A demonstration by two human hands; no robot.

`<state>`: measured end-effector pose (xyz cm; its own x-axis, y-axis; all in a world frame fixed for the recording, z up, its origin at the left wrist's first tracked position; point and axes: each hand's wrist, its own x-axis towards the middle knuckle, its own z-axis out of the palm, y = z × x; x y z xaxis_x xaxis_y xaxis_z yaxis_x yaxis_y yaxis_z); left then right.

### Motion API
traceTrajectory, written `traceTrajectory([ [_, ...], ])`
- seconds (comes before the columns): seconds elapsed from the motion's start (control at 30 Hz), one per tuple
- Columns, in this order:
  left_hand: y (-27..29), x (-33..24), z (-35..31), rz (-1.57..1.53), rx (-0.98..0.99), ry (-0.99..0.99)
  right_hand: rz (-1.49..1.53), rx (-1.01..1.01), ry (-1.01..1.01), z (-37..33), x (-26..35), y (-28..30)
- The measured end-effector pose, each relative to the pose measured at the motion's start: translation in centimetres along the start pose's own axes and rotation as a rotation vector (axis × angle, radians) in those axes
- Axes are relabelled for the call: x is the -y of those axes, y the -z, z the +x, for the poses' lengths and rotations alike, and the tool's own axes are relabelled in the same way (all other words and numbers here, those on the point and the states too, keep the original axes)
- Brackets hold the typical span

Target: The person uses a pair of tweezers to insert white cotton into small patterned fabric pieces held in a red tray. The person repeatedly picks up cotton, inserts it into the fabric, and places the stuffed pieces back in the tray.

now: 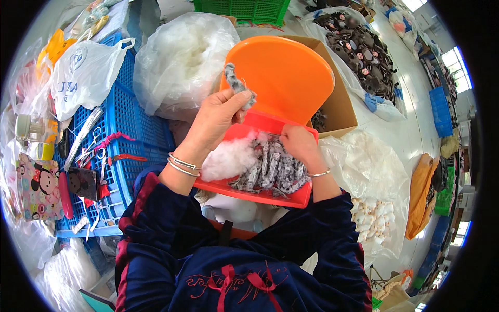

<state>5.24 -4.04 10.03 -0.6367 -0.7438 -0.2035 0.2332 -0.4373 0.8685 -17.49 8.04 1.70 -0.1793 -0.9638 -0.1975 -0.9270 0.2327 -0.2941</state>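
My left hand (218,114) pinches a small grey, mottled plush strip (234,79) between thumb and fingers, its narrow end pointing up, above the red plastic tray (297,199). Inside that tray lies a heap of similar grey plush strips (273,169), with a tuft of white fibre stuffing (228,158) on its left. My right hand (301,144) is curled shut over the tray's far right side, beside the heap. What its fingers hold, if anything, is hidden.
An orange rounded plastic panel (280,73) stands beyond the tray, before a cardboard box (340,99). At left, a bag of white stuffing (189,57) neighbours blue crates (122,119) carrying scissors (99,143) and red-handled pliers (127,157). Bagged dark plush pieces (358,52) lie far right.
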Motion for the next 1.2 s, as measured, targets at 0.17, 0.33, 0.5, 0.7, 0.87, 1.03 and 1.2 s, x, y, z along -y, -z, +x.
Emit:
traceTrajectory([
  [0.17, -0.2, 0.4, 0.0, -0.002, -0.028, -0.026, 0.790, -0.077, 0.108, -3.1, 1.4, 6.3],
  [0.33, -1.7, 1.0, -0.6, -0.086, -0.028, 0.023, 1.012, -0.171, 0.178, -4.9, 2.9, 6.1],
  [0.5, -2.1, 1.5, -0.8, -0.181, -0.006, 0.034, 0.948, -0.213, 0.153, -4.7, 4.4, 6.1],
  [0.7, -2.5, 1.9, -1.0, -0.232, -0.022, 0.011, 0.970, -0.244, 0.162, -4.7, 5.5, 6.1],
  [0.87, -2.4, 2.3, -1.0, -0.229, -0.058, -0.028, 0.990, -0.287, 0.156, -4.4, 6.5, 5.4],
  [1.03, -1.5, 1.6, -0.2, -0.241, -0.136, -0.079, 1.020, -0.215, 0.099, -4.2, 5.0, 5.8],
  [1.2, -1.6, 1.2, -0.3, -0.255, -0.141, -0.088, 1.090, -0.279, 0.146, -4.6, 4.1, 6.3],
])
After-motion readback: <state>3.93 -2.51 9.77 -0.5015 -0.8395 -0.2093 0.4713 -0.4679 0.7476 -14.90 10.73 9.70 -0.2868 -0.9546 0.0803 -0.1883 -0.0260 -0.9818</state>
